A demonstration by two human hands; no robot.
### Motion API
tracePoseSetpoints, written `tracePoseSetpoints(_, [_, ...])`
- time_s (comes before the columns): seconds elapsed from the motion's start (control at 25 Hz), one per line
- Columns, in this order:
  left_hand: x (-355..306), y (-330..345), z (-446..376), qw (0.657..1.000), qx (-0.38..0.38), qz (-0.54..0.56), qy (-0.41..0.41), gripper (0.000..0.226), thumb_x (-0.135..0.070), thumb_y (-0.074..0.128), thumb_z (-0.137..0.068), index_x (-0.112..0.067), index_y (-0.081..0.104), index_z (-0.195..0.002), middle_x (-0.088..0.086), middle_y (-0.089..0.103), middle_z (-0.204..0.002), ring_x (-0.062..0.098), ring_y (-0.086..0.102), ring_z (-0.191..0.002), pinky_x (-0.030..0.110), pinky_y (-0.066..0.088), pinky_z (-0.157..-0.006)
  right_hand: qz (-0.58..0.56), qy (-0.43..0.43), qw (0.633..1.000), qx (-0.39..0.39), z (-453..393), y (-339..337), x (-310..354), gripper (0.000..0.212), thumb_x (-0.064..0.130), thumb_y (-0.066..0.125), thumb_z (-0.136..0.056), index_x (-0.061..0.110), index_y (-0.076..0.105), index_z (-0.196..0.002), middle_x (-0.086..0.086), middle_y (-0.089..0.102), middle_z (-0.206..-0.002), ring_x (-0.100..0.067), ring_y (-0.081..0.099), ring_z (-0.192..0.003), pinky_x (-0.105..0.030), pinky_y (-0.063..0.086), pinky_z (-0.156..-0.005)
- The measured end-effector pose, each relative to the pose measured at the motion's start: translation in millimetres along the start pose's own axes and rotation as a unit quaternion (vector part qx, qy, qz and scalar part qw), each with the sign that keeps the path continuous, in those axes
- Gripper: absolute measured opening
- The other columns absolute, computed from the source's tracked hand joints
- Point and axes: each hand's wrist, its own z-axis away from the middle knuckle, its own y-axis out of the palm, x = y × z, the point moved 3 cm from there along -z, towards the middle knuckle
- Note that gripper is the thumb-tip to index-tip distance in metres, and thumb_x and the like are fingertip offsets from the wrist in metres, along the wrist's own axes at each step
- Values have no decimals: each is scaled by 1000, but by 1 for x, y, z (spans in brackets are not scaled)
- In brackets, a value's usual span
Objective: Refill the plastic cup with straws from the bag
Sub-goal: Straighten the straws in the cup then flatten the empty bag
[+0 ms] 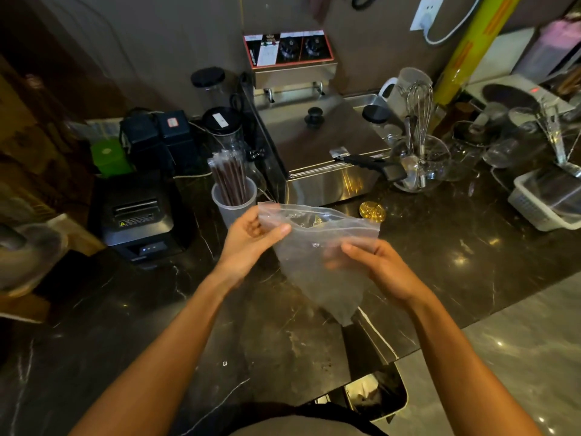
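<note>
Both hands pinching bag [317,247], seemingly empty: left hand [251,237] at 10 o'clock corner, right hand [374,265] at 4. Straws [228,180] upright in plastic cup [234,199] at 11 o'clock. Advise discarding bag.

This is the working counter of a small drinks or snack shop. A dark marble-patterned desk [440,234] carries a stainless-steel electric deep fryer with two dials and a black-knobbed lid [314,143], and a black receipt printer [138,215] sits at the left. A clear plastic cup packed with wrapped brown straws [234,196] stands beside the fryer. A wire whisk in a glass bowl [419,152], blender jars with black lids [221,127] and a white plastic basket [544,202] crowd the rest.
</note>
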Motion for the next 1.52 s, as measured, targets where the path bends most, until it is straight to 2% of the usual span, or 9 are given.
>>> tracePoseSetpoints(0.32, [12, -14, 11, 998, -55, -29, -6, 19, -18, 70, -95, -4, 76, -107, 24, 78, -93, 43, 76, -88, 50, 64, -80, 3, -21, 988, -153, -8, 4, -4, 23, 38, 66, -99, 20, 79, -104, -17, 76, -106, -44, 73, -100, -74, 54, -85])
tracePoseSetpoints(0.44, [18, -17, 14, 997, -68, -22, -10, 19, -16, 70, -95, -5, 76, -108, 26, 77, -94, 48, 73, -88, 54, 62, -80, -14, -7, 990, -141, -10, 8, -7, 20, 32, 70, -96, 16, 79, -104, -18, 76, -105, -44, 73, -100, -68, 57, -89])
tracePoseSetpoints(0.56, [23, -18, 17, 997, -69, -26, -23, 16, -15, 69, -95, -10, 77, -108, 12, 81, -92, 29, 79, -83, 41, 65, -75, -21, 3, 989, -147, -13, 10, -13, 15, 23, 71, -96, 11, 79, -97, -19, 77, -98, -44, 74, -95, -61, 58, -88])
tracePoseSetpoints(0.8, [50, -24, 21, 994, -78, 9, -80, 23, -16, 66, -98, -3, 71, -115, 12, 80, -91, 25, 78, -79, 38, 64, -68, -59, 36, 987, -145, -24, 14, -29, 19, 17, 72, -95, -1, 76, -99, -16, 78, -87, -26, 74, -76, -36, 63, -72])
tracePoseSetpoints(0.96, [67, -21, 27, 989, -110, 18, -100, 23, -18, 67, -98, 1, 67, -110, 13, 74, -79, 20, 71, -55, 28, 58, -51, -69, 75, 978, -180, -28, 22, -51, 26, 23, 73, -95, -2, 75, -99, -17, 79, -90, -30, 74, -78, -42, 62, -76])
tracePoseSetpoints(1.12, [79, -30, 27, 979, -168, 27, -114, 20, -18, 63, -100, -1, 65, -111, 9, 75, -78, 19, 70, -52, 33, 58, -52, -44, 174, 983, -25, -16, 37, -77, 47, 45, 72, -90, 5, 75, -113, -12, 80, -109, -30, 78, -100, -43, 62, -88])
tracePoseSetpoints(1.2, [84, -41, 26, 971, -210, 31, -113, 20, -18, 63, -100, -1, 65, -110, 13, 75, -82, 19, 71, -55, 33, 61, -55, 11, 192, 981, 3, -10, 44, -88, 49, 49, 63, -97, 1, 73, -105, -12, 81, -95, -26, 78, -83, -32, 62, -74])
tracePoseSetpoints(1.32, [93, -54, 23, 961, -251, 27, -114, 25, -19, 64, -100, 3, 65, -111, 22, 75, -88, 22, 71, -59, 31, 61, -56, 71, 145, 983, -88, -11, 50, -98, 44, 43, 54, -105, 11, 66, -77, 0, 64, -61, -13, 61, -55, -28, 51, -57])
tracePoseSetpoints(1.52, [99, -62, 22, 945, -295, 53, -133, 24, -22, 64, -100, 0, 66, -107, 11, 74, -81, 13, 70, -52, 25, 58, -52, 156, 132, 970, -127, -13, 56, -112, 50, 41, 49, -107, 8, 67, -74, 2, 58, -58, -1, 53, -45, -20, 45, -49])
